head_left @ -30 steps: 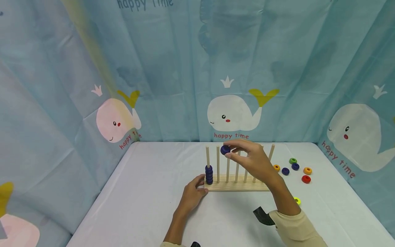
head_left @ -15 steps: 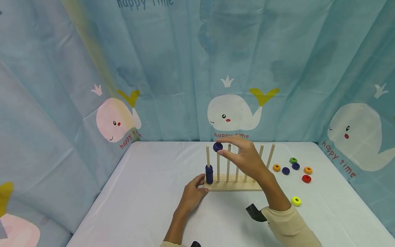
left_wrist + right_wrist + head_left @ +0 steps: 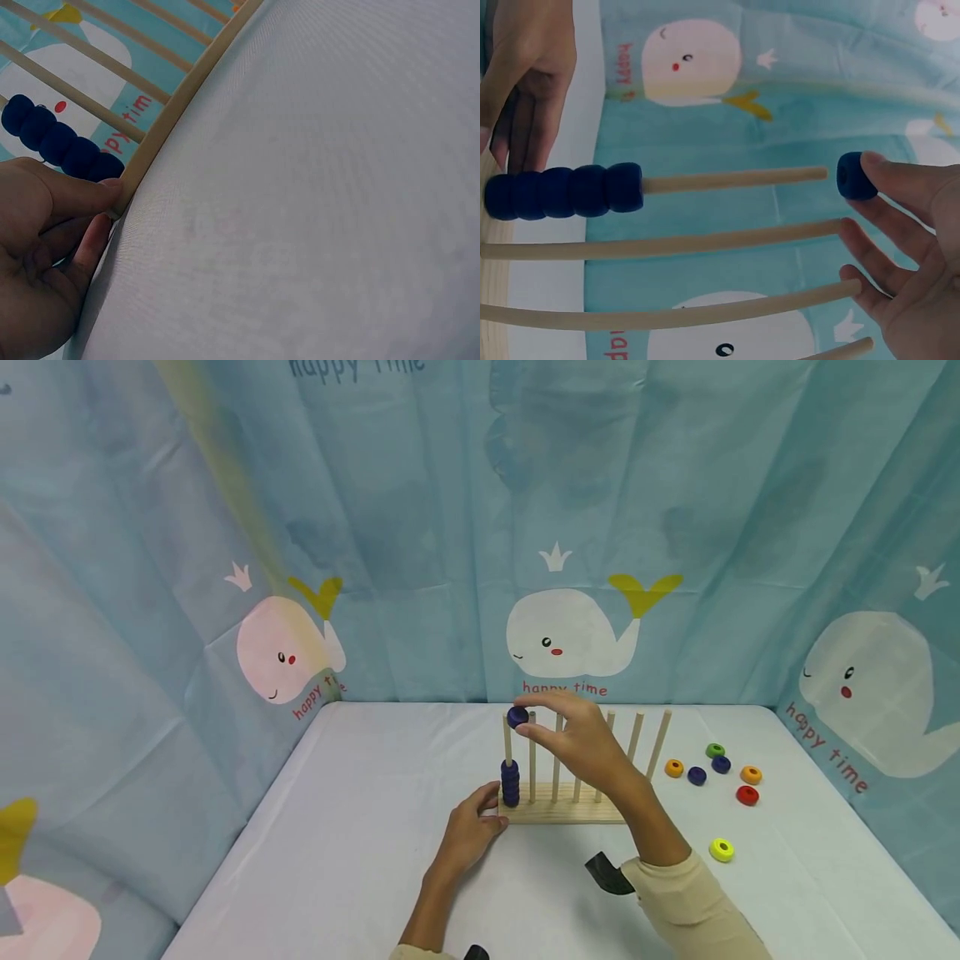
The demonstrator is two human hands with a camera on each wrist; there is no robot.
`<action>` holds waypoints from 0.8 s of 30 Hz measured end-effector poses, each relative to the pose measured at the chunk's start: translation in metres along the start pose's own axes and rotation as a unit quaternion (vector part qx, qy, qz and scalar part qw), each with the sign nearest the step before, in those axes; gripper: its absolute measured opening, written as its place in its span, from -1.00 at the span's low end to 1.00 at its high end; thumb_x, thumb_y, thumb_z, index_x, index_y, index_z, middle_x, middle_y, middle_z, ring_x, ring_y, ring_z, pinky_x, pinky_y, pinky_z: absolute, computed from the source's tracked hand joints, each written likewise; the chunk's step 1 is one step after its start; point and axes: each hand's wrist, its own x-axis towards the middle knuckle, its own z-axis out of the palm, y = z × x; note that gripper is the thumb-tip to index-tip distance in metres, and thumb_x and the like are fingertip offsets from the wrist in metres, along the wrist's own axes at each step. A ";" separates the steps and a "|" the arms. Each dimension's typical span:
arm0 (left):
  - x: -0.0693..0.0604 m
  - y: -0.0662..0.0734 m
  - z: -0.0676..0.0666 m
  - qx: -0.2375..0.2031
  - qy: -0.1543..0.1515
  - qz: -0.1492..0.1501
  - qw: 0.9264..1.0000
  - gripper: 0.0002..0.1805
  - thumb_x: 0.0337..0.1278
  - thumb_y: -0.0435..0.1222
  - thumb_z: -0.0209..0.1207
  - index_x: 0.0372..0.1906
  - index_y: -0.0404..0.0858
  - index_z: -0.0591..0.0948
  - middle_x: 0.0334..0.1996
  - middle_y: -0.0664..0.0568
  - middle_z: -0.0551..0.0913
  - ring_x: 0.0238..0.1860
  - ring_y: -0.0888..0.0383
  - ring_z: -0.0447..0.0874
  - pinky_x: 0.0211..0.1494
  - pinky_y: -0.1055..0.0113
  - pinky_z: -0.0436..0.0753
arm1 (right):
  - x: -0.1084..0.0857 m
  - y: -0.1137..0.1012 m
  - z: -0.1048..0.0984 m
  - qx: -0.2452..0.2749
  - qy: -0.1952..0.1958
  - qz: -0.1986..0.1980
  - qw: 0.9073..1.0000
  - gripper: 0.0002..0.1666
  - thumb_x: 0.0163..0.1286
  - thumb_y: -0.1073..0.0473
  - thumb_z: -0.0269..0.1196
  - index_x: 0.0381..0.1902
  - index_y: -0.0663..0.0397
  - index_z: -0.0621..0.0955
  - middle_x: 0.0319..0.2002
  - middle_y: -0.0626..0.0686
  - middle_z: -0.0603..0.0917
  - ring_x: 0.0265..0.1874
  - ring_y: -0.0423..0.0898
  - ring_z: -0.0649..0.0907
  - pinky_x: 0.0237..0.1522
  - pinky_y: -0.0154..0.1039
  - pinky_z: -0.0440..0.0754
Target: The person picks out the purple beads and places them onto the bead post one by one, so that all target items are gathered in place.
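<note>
My right hand (image 3: pixel 581 741) pinches a dark blue bead (image 3: pixel 517 717) between thumb and fingertips. In the right wrist view this bead (image 3: pixel 855 178) stands just off the tip of the leftmost peg (image 3: pixel 735 180), apart from it. Low on that peg sits a stack of several dark blue beads (image 3: pixel 510 783). The pegs rise from a pale wooden base (image 3: pixel 562 812); those to the right of the stack carry no beads. At the base's left end, my left hand (image 3: pixel 467 831) grips the board with thumb and fingers, as the left wrist view also shows.
Loose beads lie on the white table (image 3: pixel 337 827) right of the rack: orange (image 3: pixel 674 768), dark blue (image 3: pixel 697 776), green (image 3: pixel 716 750), red (image 3: pixel 747 795) and, nearer, yellow (image 3: pixel 722 850). A blue whale-print curtain (image 3: pixel 405 635) stands behind and at both sides.
My right hand has carried the dark blue bead leftward, past the second peg, to the top of the leftmost peg. The left hand and the rack stay in place.
</note>
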 end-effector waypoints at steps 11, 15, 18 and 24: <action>0.001 -0.001 -0.002 -0.005 -0.006 0.008 1.000 -0.36 0.14 -0.32 0.28 0.35 -0.03 0.44 0.14 -0.06 0.59 0.03 0.07 0.64 0.12 0.07 0.55 | 0.005 0.001 0.006 -0.007 0.003 -0.002 1.000 -0.59 0.27 0.11 0.37 0.09 -0.07 0.65 0.05 -0.17 0.65 0.15 -0.20 0.54 0.16 -0.10 0.50; 0.000 0.001 -0.001 -0.003 -0.005 0.006 1.000 -0.37 0.15 -0.32 0.27 0.36 -0.04 0.43 0.13 -0.06 0.59 0.03 0.07 0.63 0.13 0.06 0.55 | 0.007 0.002 0.007 -0.007 0.000 0.003 1.000 -0.60 0.28 0.11 0.37 0.09 -0.09 0.65 0.05 -0.17 0.65 0.15 -0.20 0.53 0.16 -0.10 0.50; -0.001 0.002 -0.001 -0.001 -0.004 0.000 1.000 -0.37 0.16 -0.32 0.26 0.36 -0.03 0.42 0.13 -0.03 0.60 0.03 0.09 0.63 0.13 0.06 0.54 | 0.008 0.003 0.007 -0.004 -0.004 0.010 1.000 -0.60 0.29 0.10 0.36 0.10 -0.09 0.65 0.06 -0.15 0.64 0.17 -0.18 0.52 0.17 -0.08 0.49; -0.001 0.002 -0.001 -0.001 -0.005 0.006 1.000 -0.37 0.17 -0.33 0.25 0.38 -0.08 0.41 0.13 -0.03 0.59 0.04 0.10 0.61 0.12 0.10 0.56 | 0.010 0.004 0.009 -0.006 -0.007 0.024 1.000 -0.59 0.29 0.08 0.36 0.11 -0.08 0.64 0.09 -0.14 0.63 0.20 -0.15 0.50 0.18 -0.06 0.48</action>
